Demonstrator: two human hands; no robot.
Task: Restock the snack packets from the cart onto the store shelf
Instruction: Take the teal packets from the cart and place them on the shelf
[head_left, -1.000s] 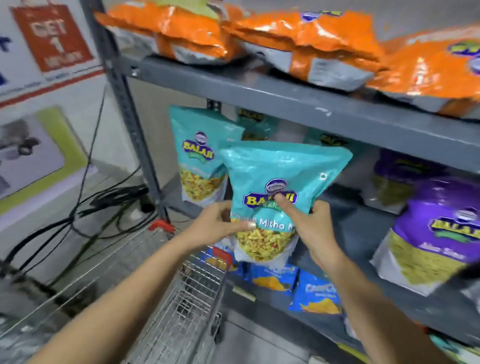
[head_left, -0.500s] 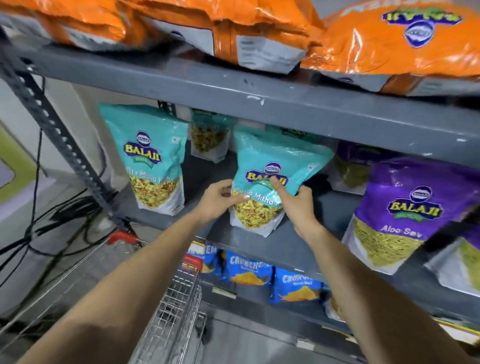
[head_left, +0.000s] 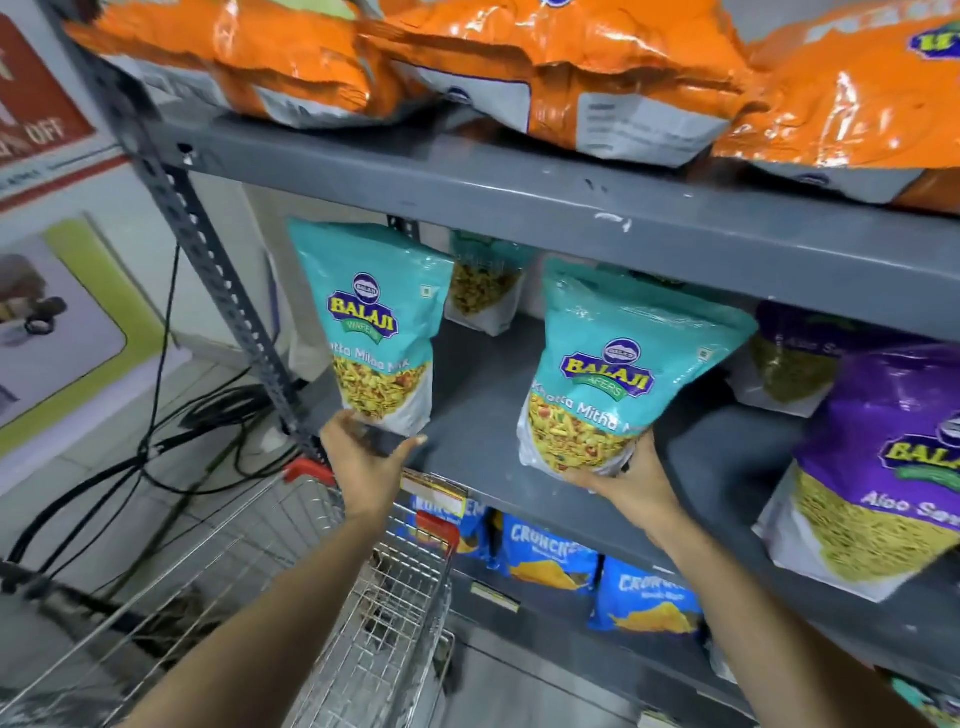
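Observation:
Two teal Balaji snack packets stand upright on the grey middle shelf (head_left: 478, 395). My right hand (head_left: 623, 480) cups the bottom of the right teal packet (head_left: 618, 364) at the shelf's front edge. My left hand (head_left: 366, 462) is under the bottom edge of the left teal packet (head_left: 382, 332), fingers spread around its base. A third teal packet (head_left: 485, 286) stands at the back between them. The wire cart (head_left: 322, 582) sits below my arms, and no packets show inside it.
Orange packets (head_left: 597, 67) fill the top shelf. Purple Aloo Sev packets (head_left: 883, 467) stand to the right on the middle shelf. Blue chip packets (head_left: 550, 556) line the lower shelf. A perforated grey upright (head_left: 208, 249) and black cables (head_left: 171, 447) lie to the left.
My left hand left the right teal packet and went to the base of the left one. My right hand slid down to the right packet's bottom, which now rests on the shelf.

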